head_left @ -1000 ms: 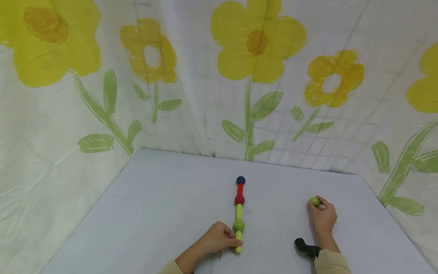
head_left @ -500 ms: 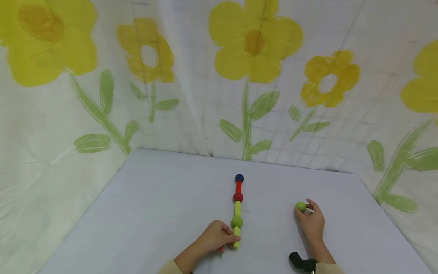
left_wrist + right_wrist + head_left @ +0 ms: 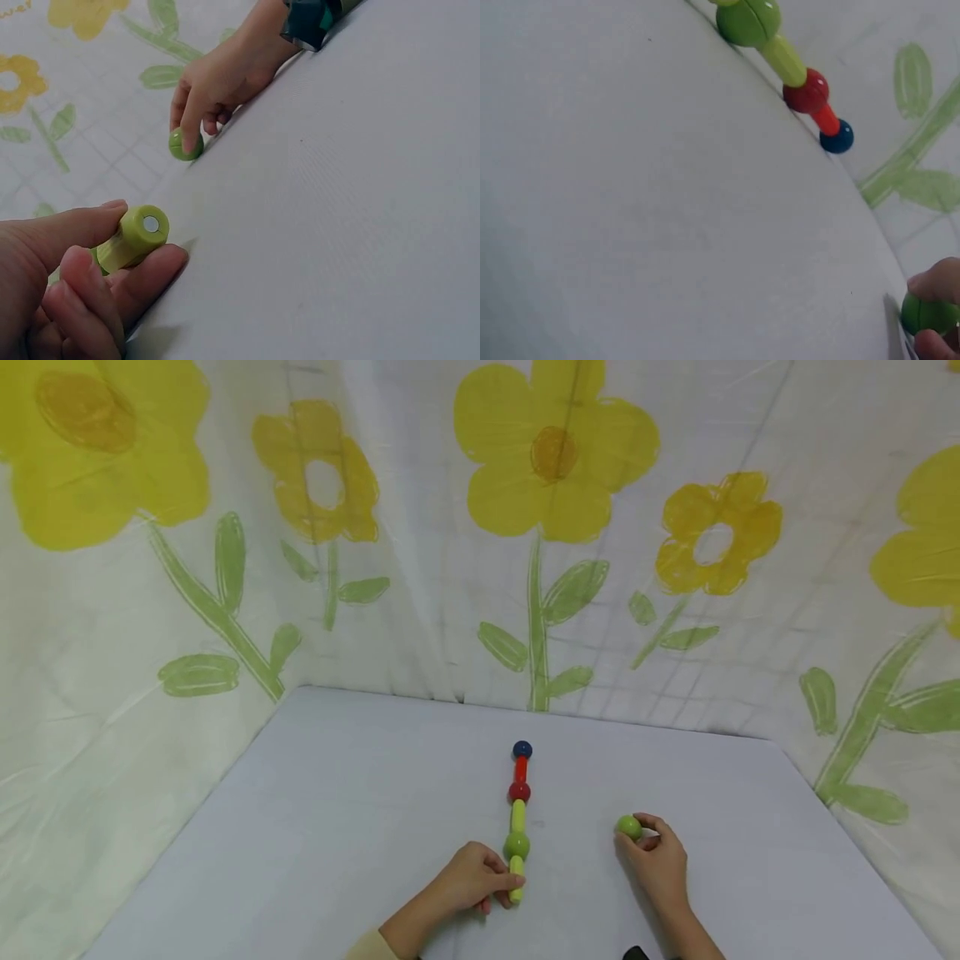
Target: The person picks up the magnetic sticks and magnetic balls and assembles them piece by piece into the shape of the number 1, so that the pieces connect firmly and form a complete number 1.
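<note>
A straight chain of balls and rods lies on the table: a blue ball [image 3: 522, 749] at the far end, a red rod [image 3: 521, 769], a red ball [image 3: 519, 791], a yellow-green rod [image 3: 518, 817], a green ball [image 3: 517, 845], then a nearer yellow-green rod [image 3: 517, 890]. My left hand [image 3: 474, 878] pinches that nearest rod between thumb and fingers. Its end, with a round silvery disc [image 3: 151, 224], faces the left wrist camera. To the right of the chain, my right hand [image 3: 660, 864] pinches a loose green ball [image 3: 628, 827] at the table surface, apart from the chain.
The white table [image 3: 360, 777] extends around both hands. Behind it hangs a white curtain [image 3: 420, 610] painted with yellow flowers and green stems. A dark wrist-camera piece [image 3: 636, 953] shows by the right forearm at the bottom edge.
My right hand has moved left and a little nearer, bringing the green ball toward the chain. The left hand keeps its grip on the rod; the head view has shifted slightly.
</note>
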`<state>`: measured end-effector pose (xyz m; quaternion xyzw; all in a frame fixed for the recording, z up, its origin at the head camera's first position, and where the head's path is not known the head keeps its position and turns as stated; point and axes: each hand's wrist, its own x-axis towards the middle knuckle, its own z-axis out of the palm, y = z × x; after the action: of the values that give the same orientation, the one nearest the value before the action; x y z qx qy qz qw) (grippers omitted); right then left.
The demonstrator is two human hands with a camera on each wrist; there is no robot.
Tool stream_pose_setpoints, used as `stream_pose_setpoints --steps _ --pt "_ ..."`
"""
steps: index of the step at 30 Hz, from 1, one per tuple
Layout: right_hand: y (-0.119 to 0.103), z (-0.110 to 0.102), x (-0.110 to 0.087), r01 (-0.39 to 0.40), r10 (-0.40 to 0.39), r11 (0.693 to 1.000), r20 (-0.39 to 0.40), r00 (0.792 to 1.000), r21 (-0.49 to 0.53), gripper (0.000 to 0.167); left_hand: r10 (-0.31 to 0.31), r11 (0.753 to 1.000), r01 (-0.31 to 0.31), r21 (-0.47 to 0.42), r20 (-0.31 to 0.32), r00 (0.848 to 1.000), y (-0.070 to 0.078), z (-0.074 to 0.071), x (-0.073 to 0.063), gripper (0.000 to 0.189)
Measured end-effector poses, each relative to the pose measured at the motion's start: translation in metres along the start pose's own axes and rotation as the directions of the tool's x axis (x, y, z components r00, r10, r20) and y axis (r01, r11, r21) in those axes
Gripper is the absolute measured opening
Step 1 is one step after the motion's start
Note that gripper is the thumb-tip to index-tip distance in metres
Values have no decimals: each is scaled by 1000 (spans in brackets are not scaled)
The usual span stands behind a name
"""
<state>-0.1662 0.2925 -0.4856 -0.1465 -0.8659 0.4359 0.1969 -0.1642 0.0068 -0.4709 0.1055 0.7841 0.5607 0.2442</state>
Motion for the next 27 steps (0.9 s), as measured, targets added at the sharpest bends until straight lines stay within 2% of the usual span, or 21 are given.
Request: stream_pose_setpoints --steps 8,17,27 --pt "-8 3 -10 -14 13 1000 67 998 17 39 2 1000 -1 -11 19 1000 2 3 8 19" --pt "-11 4 -19 -17 13 999 122 992 30 40 -25 999 24 -32 -16 1000 7 8 14 18" --pt "-21 15 -42 101 -111 993 199 974 57 39 -52 998 51 -21 -47 998 13 9 16 19"
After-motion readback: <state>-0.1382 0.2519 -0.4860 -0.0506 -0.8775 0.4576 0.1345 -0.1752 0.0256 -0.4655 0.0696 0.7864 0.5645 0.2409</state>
